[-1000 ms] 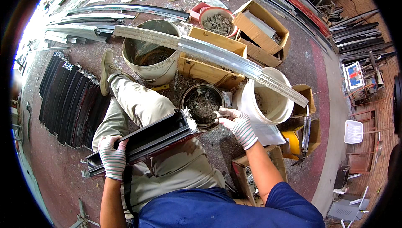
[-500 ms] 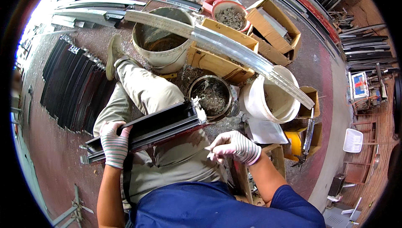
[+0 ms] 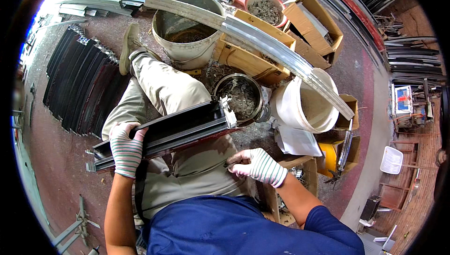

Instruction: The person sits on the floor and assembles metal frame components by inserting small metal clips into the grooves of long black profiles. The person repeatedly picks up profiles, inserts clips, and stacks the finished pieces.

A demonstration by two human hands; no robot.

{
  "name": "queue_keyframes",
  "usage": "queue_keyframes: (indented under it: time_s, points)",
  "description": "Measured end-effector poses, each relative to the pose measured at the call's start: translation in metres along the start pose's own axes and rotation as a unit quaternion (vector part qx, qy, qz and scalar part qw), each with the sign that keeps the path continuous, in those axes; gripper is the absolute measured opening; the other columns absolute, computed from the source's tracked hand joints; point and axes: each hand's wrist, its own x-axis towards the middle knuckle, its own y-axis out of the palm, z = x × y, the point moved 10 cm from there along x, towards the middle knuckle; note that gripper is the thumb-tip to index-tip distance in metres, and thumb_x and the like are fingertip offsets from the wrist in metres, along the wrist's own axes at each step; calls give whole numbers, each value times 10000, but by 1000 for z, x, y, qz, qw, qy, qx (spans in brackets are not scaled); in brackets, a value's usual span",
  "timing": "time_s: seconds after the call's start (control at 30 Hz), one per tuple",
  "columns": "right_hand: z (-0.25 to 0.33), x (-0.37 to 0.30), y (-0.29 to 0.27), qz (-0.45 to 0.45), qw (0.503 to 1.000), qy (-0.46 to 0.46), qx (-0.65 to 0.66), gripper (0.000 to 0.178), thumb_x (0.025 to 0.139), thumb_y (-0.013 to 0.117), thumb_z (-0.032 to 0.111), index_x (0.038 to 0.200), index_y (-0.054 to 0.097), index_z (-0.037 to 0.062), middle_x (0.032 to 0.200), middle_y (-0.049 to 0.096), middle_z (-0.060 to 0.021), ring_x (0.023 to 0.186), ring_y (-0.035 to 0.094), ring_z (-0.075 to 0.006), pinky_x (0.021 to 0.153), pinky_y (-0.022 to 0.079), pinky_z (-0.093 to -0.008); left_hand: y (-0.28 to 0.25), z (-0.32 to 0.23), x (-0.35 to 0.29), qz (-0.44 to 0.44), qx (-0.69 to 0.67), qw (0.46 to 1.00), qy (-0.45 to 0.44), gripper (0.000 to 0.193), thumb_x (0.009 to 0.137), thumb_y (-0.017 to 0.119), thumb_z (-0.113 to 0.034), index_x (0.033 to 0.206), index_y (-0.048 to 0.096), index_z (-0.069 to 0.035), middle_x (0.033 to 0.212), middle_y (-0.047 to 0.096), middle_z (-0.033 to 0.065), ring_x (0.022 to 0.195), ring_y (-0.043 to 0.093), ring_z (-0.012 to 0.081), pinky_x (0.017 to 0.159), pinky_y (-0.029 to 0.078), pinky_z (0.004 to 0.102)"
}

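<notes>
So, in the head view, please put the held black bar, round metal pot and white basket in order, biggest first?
1. Held black bar
2. Round metal pot
3. White basket, though it seems farther away

Between the metal pot (image 3: 260, 96) and my right hand (image 3: 260, 167) I have open room. The white bucket (image 3: 284, 105) blocks the pot's right, the wooden box (image 3: 247, 65) its far side, the black profile's (image 3: 183, 135) end its near left.

I am recording white with grey-green stripes and touches of pink on my left grip (image 3: 126, 151) and right grip (image 3: 261, 167). The profile (image 3: 187, 135) is showing black, dark red along its lower edge; my shirt (image 3: 220, 229) is showing plain navy, my trousers (image 3: 178, 88) beige.
</notes>
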Motion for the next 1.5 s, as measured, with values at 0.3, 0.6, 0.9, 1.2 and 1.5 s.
queue_keyframes:
  time_s: [0.3,0.6,0.9,1.2,1.5]
  points:
    - [41,2,-94,-220,939,-247,98,208,1056,698,157,1200,727,9,996,761,-53,831,692,-111,804,583,-278,4,6,0,10,-6,1000,-23,220,864,849,-272,928,772,-77,880,740,113,904,689,327,1123,423,476]
    - [43,33,-82,-138,936,-320,55,222,1074,684,210,1205,740,40,1050,731,13,940,638,-69,886,529,-251,4,8,-1,13,10,1000,-12,223,865,851,-264,931,771,-67,871,740,113,883,687,329,1098,429,463]
    - [33,39,-90,-123,952,-282,-5,193,1067,660,93,1229,737,24,1036,739,5,908,652,-82,862,542,-264,4,7,0,10,3,1000,-21,240,860,859,-270,934,772,-59,861,732,119,879,680,323,1095,432,454]
    - [55,33,-90,-116,939,-303,-115,173,1033,685,58,1193,733,16,975,718,-49,875,655,-121,825,553,-297,5,9,1,13,8,1000,-27,233,858,858,-262,927,771,-58,859,727,131,885,673,342,1086,436,461]
    - [64,17,-72,-224,873,-392,-182,232,982,736,57,1211,713,38,996,703,-119,885,689,-247,839,555,-341,8,13,3,29,20,999,-34,223,850,857,-262,908,775,-63,857,722,142,895,663,348,956,471,452]
